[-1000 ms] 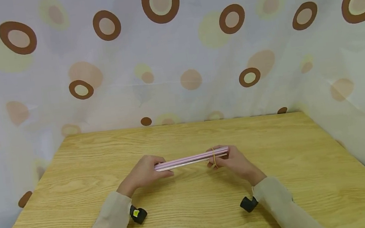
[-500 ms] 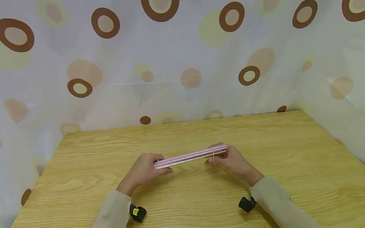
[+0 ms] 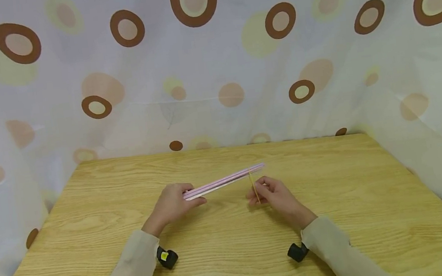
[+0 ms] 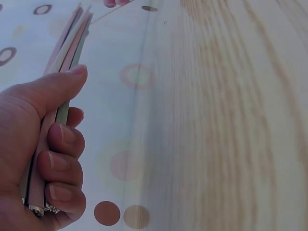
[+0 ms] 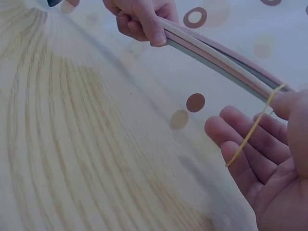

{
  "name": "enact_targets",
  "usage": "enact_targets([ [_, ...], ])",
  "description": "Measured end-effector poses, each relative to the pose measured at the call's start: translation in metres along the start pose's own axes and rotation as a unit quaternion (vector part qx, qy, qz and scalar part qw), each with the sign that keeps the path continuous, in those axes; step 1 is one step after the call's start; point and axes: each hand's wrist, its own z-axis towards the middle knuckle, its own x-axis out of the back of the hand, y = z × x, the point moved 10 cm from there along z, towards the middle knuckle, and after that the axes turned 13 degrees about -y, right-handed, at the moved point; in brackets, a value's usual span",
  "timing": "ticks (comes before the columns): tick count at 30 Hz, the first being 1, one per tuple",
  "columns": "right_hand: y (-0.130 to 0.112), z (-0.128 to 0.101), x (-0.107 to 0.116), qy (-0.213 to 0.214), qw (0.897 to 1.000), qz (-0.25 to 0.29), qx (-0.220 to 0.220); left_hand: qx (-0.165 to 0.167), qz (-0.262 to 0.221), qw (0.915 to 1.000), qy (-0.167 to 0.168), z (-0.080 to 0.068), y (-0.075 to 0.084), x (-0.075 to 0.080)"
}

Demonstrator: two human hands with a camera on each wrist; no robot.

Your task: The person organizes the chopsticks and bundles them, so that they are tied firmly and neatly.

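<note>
1. Wooden table (image 3: 229, 267), light grain, with a bright glare spot near its front edge
2. White curtain (image 3: 211, 64) printed with brown rings and pale dots, hanging behind the table and along both its sides

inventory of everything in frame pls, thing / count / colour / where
bundle of sticks: one bundle, pink with pale and greenish ones, held above the table, far end tilted up
rubber band: 1, yellow, looped round the bundle near its right end, stretched down to the right hand
table: 1, light wood grain, under the hands
curtain: 1, white with brown and cream rings, behind and beside the table
wrist cameras: 2, black, under the sleeves
left hand: grips the bundle's left end
right hand: pulls the rubber band
</note>
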Motion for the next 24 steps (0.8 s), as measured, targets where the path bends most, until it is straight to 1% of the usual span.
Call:
enact_targets([
  [3, -0.004, 0.000, -0.005, -0.011, 1.000, -0.022, 0.013, 0.019, -0.008, 0.9998, 0.008, -0.001, -0.004, 0.001],
  [6, -0.010, 0.000, -0.013, -0.032, 0.996, -0.072, 0.032, 0.029, -0.008, 0.9995, 0.010, -0.001, -0.007, 0.000],
  [9, -0.021, -0.002, -0.021, -0.044, 0.987, -0.142, 0.060, 0.035, -0.004, 0.9993, 0.011, -0.001, -0.008, 0.000],
  [11, -0.029, -0.005, -0.025, -0.039, 0.977, -0.195, 0.079, 0.035, -0.003, 0.9993, 0.010, 0.000, -0.008, -0.001],
  [12, -0.034, -0.008, -0.026, -0.034, 0.969, -0.226, 0.093, 0.035, -0.002, 0.9993, 0.010, 0.001, -0.007, -0.002],
  [13, -0.039, -0.011, -0.028, -0.026, 0.960, -0.258, 0.106, 0.036, -0.001, 0.9993, 0.008, 0.001, -0.008, -0.003],
  [14, -0.045, -0.013, -0.030, -0.018, 0.949, -0.292, 0.121, 0.035, 0.001, 0.9994, 0.007, 0.002, -0.008, -0.004],
  [15, -0.050, -0.016, -0.032, -0.012, 0.934, -0.328, 0.140, 0.036, 0.000, 0.9994, 0.005, 0.002, -0.009, -0.005],
  [16, -0.056, -0.019, -0.035, -0.007, 0.918, -0.363, 0.160, 0.035, 0.000, 0.9994, 0.002, 0.003, -0.009, -0.006],
  [18, -0.067, -0.024, -0.042, 0.004, 0.881, -0.426, 0.204, 0.037, 0.000, 0.9993, -0.004, 0.004, -0.009, -0.009],
  [20, -0.075, -0.027, -0.049, 0.009, 0.849, -0.469, 0.244, 0.034, -0.003, 0.9994, -0.011, 0.005, -0.009, -0.011],
  [21, -0.078, -0.028, -0.053, 0.009, 0.835, -0.486, 0.258, 0.036, -0.005, 0.9993, -0.013, 0.005, -0.008, -0.012],
  [22, -0.080, -0.028, -0.057, 0.009, 0.824, -0.500, 0.268, 0.036, -0.005, 0.9992, -0.013, 0.004, -0.008, -0.011],
  [23, -0.081, -0.028, -0.060, 0.009, 0.815, -0.510, 0.275, 0.037, -0.004, 0.9992, -0.013, 0.004, -0.008, -0.011],
  [24, -0.082, -0.027, -0.063, 0.008, 0.809, -0.518, 0.276, 0.037, -0.004, 0.9992, -0.012, 0.003, -0.007, -0.010],
])
